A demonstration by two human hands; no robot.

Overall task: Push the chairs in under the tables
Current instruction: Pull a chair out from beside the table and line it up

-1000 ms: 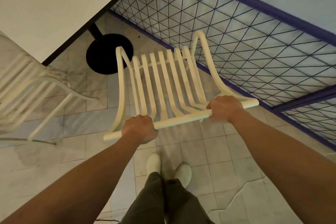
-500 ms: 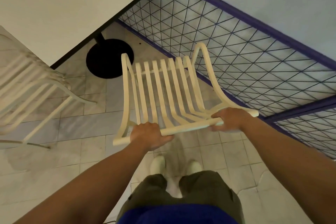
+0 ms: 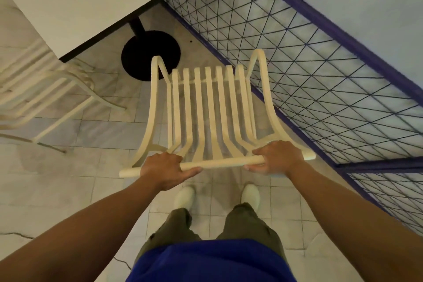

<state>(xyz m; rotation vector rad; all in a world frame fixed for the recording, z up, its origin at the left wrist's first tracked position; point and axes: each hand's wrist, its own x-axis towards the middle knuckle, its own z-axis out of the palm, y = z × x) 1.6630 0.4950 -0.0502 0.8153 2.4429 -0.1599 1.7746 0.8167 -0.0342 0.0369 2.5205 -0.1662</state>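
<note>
A cream slatted chair [image 3: 207,107] stands in front of me, its seat pointing toward the white table [image 3: 87,0] at the upper left. My left hand [image 3: 166,170] grips the top rail of the chair's back near its left end. My right hand [image 3: 275,158] grips the same rail near its right end. The chair's front edge lies close to the table's black round base [image 3: 142,52], outside the tabletop's edge. The chair's legs are hidden under the seat.
A second cream chair [image 3: 43,91] sits at the left, partly under the table. A purple-framed wire mesh fence [image 3: 320,71] runs diagonally along the right, close to the chair's right side. The floor is pale tile; my white shoes [image 3: 185,197] stand behind the chair.
The chair has turned to face more squarely toward the table and has moved nearer its base. Both hands kept their grip on the top rail, and my feet have stepped apart.
</note>
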